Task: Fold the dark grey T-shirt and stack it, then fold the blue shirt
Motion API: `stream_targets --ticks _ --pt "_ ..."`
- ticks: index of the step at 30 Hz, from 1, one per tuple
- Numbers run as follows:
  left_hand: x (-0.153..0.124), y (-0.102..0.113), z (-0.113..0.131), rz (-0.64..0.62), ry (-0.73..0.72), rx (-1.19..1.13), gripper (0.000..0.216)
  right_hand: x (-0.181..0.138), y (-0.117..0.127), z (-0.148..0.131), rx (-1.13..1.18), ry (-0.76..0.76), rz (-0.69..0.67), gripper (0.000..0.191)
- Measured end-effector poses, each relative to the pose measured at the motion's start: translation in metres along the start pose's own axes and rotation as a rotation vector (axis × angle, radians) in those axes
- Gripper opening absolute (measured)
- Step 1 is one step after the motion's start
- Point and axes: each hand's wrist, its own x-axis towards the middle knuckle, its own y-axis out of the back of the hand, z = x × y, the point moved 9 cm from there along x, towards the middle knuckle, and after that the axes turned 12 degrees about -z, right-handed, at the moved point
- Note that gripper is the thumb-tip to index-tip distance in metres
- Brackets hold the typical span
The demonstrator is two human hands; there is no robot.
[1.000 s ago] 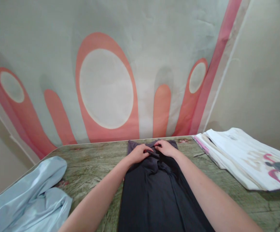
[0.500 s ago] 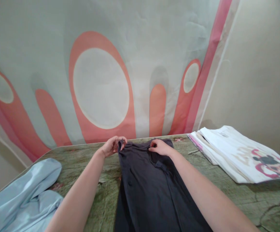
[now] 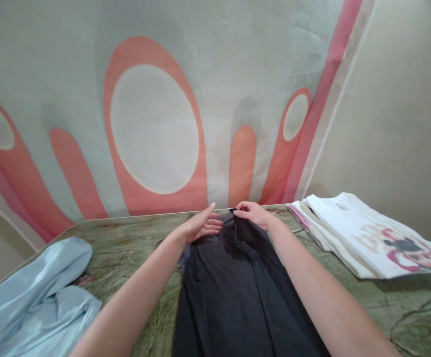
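Note:
A dark grey garment [image 3: 234,282] lies lengthwise on the green marbled table [image 3: 134,253], its top end near the far edge. My left hand [image 3: 200,227] rests flat on the garment's upper left part, fingers stretched out and pointing right. My right hand [image 3: 253,214] pinches the garment's top edge near the middle, fingers closed on the fabric. Both forearms reach in from the bottom of the view on either side of the garment.
A crumpled light blue cloth [image 3: 37,297] lies at the left front of the table. A stack of folded white shirts [image 3: 367,238], the top one with a cartoon print, sits at the right. A painted wall [image 3: 156,124] stands right behind the table.
My left hand let go of the garment's top left corner and moved right to lie flat on the fabric. My right hand stayed at the top edge, still pinching it.

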Motion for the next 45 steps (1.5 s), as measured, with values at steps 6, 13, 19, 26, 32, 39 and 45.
stream_targets --ticks 6,13,19,26,32,39,45 --pt "0.022 -0.069 -0.017 -0.234 -0.139 -0.362 0.056 0.009 -0.018 -0.014 -0.211 0.04 0.017 0.026" --pt "0.021 -0.075 -0.035 -0.246 -0.206 -0.364 0.051 0.016 -0.044 -0.014 -0.303 0.032 -0.033 0.013" --pt "0.03 -0.056 -0.051 -0.029 -0.147 -0.44 0.035 0.016 -0.026 -0.004 -0.246 0.011 0.0 0.02" --pt "0.029 -0.053 -0.057 -0.011 -0.151 -0.465 0.04 0.001 0.075 0.037 -0.337 -0.079 0.371 0.026" --pt "0.026 -0.05 -0.054 0.032 -0.164 -0.478 0.048 -0.004 0.094 0.074 -0.374 -0.121 0.219 0.03" --pt "0.021 -0.044 -0.049 0.137 -0.203 -0.364 0.062 0.0 0.082 0.068 -0.363 -0.037 0.072 0.019" --pt "0.017 -0.043 -0.04 0.149 -0.26 -0.213 0.08 0.007 0.087 0.069 -0.268 -0.009 0.06 0.025"
